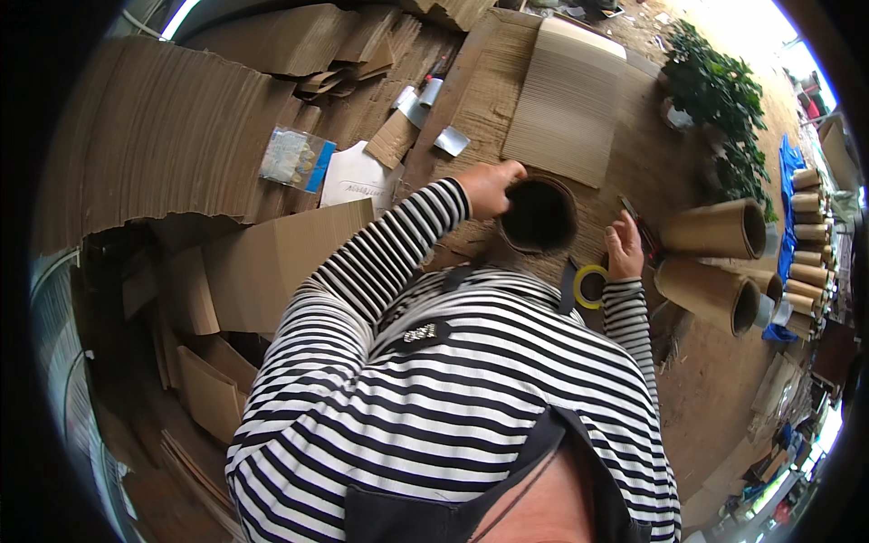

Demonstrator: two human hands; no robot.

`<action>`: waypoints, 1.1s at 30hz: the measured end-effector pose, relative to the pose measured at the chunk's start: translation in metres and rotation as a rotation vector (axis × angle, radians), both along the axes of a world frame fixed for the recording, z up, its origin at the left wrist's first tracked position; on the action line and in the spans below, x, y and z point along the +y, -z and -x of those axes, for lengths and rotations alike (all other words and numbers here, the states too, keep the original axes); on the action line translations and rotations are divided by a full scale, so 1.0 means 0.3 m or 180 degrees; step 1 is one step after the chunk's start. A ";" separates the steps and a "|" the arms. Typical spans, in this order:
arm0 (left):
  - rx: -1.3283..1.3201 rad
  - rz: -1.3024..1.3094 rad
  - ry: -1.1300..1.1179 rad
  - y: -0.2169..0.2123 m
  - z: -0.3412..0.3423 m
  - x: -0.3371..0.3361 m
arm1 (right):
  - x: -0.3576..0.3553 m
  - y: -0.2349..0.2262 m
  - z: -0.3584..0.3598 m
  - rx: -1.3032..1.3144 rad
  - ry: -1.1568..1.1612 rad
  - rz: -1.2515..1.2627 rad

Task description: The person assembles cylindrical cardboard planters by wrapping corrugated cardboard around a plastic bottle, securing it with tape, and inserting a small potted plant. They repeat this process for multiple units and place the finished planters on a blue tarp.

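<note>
My left hand [493,187] is closed on the near-left rim of a brown cardboard tube [563,192], its dark hollow end facing up toward me. To the right, my right hand [625,246] is loosely open, fingers partly curled, by the worktable's surface. Just beyond its fingers lies a slim dark and red hand tool [644,237]; its exact kind is not clear. A roll of yellow tape [591,286] sits to the left of my right wrist. Past the tube, a stack of corrugated cardboard sheets [566,104] lies flat on the wooden table.
Two larger cardboard tubes [711,230] lie at the right, near a leafy green plant [720,100]. More tubes [808,253] are piled against a blue sheet at far right. Stacked cardboard [163,136] fills the left, with a clear packet [297,158] and white paper [355,177] on top.
</note>
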State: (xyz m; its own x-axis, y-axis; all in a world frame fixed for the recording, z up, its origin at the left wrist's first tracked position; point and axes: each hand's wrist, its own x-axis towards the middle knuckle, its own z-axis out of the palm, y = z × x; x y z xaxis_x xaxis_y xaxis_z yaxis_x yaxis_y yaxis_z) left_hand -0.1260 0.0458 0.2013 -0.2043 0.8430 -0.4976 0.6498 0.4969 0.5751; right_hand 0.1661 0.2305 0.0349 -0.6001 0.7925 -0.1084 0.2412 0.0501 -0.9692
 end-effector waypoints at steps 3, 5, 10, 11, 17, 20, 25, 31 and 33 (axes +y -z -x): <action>0.0028 -0.0234 0.0222 0.020 0.031 -0.024 | -0.168 -0.404 0.218 0.1007 -0.0720 -0.0119; -0.0285 -0.0606 0.0081 0.044 0.042 -0.016 | -0.191 -0.411 0.271 0.0335 -0.1146 -0.1078; -0.2211 -0.0358 -0.1382 0.327 0.323 -0.085 | -0.288 -0.477 0.388 -0.0346 -0.1079 -0.1689; -0.1089 -0.0320 -0.1444 0.441 0.367 -0.080 | -0.286 -0.481 0.395 -0.0391 -0.1065 -0.1764; 0.0623 0.0221 -0.2744 0.962 0.587 -0.051 | -0.321 -0.518 0.458 -0.0691 -0.1109 -0.1857; 0.0649 0.0599 -0.3144 0.993 0.607 -0.016 | -0.327 -0.535 0.482 -0.0784 -0.1179 -0.1761; 0.1051 0.1053 -0.3039 1.011 0.570 0.016 | -0.346 -0.561 0.496 -0.0892 -0.1295 -0.1538; 0.0508 0.0867 -0.3138 1.001 0.619 0.010 | -0.327 -0.565 0.480 -0.0732 -0.1197 -0.0808; 0.0208 0.0191 -0.3359 1.068 0.644 -0.009 | -0.320 -0.548 0.472 -0.0576 -0.1101 -0.0617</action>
State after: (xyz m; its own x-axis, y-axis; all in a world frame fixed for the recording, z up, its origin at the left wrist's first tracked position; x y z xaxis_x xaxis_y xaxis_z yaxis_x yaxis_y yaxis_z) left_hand -0.3191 0.0431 -0.1190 -0.8468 0.1970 -0.4942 -0.0990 0.8543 0.5103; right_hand 0.0245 0.1344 0.1994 -0.8189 0.5642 -0.1053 0.3435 0.3347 -0.8775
